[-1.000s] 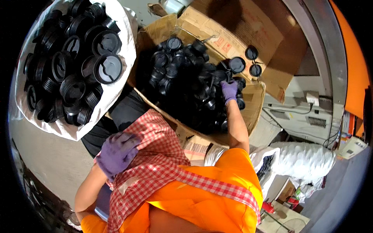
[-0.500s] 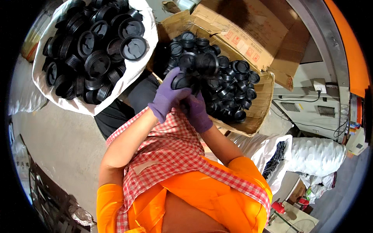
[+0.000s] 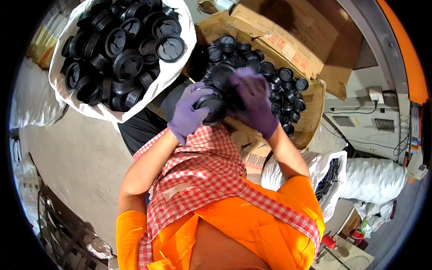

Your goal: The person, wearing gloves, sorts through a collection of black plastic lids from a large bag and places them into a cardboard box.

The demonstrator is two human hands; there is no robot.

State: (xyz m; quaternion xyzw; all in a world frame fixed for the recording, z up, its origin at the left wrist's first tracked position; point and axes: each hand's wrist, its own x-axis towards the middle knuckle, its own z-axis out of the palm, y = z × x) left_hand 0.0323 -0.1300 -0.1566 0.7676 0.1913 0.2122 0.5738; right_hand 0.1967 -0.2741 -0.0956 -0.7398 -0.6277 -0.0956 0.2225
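**Black cap (image 3: 211,107) at the near edge of the carton (image 3: 316,110)**

The left hand (image 3: 186,114), gloved in purple, holds the cap just in front of the carton's near edge, its fingers curled round the rim and the thumb pressed against the side. The right hand (image 3: 254,99), over the carton's near part, is blurred, its fingers loosely extended; whether they grip any dark part beneath cannot be told. More black caps (image 3: 286,74) lie in the carton, and 1 white sack (image 3: 189,29) of ribbed caps (image 3: 128,64) stands to the carton's left. Judging by appearance, each piece is light, stiff plastic, unlikely to crack in handling, though its smooth face may slip against gloved fingers. The rim probably offers the surest hold, gripped at 2 opposite points.
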